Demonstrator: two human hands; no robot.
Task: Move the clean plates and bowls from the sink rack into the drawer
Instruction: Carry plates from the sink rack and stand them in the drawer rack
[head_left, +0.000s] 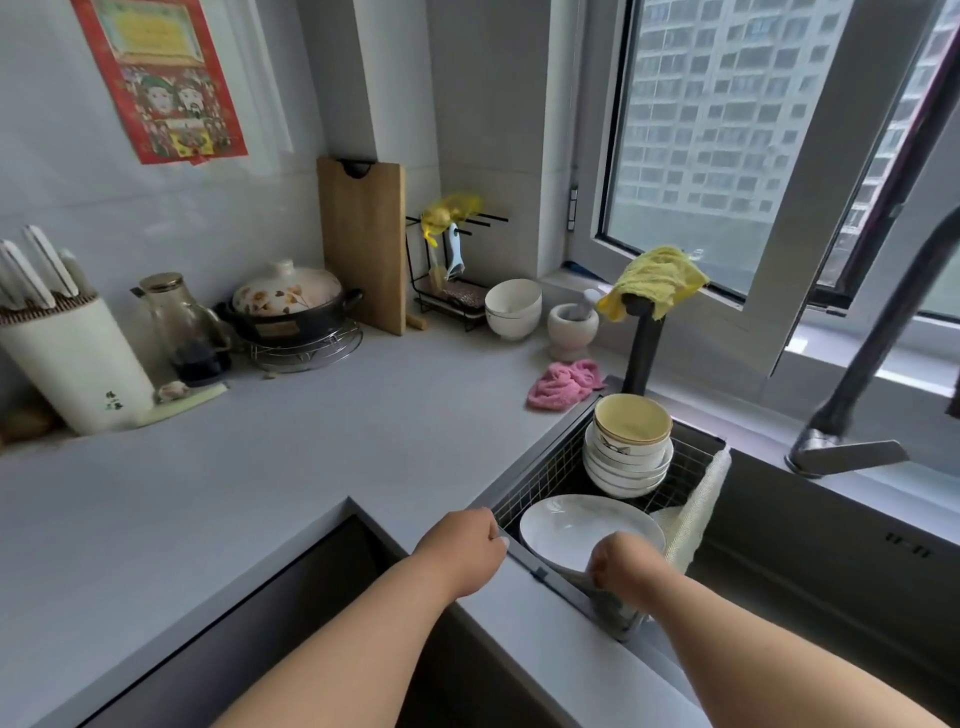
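Head view, both hands curled (fingers partly hidden), left hand (465, 551) on sink rack (545, 467) rim, right hand (623, 566) gripping white plate (571, 525)

Grey countertop (291, 467) before me, running into the corner. Directly on it, left to right: white knife block (78, 364); glass jar (182, 327); wire trivet (306, 348) bearing a lidded clay pot (291, 306); upright wooden cutting board (363, 244); black utensil rack (447, 280); white bowls (513, 307), stacked; stone mortar (571, 327); crumpled pink cloth (563, 383) beside the sink edge.
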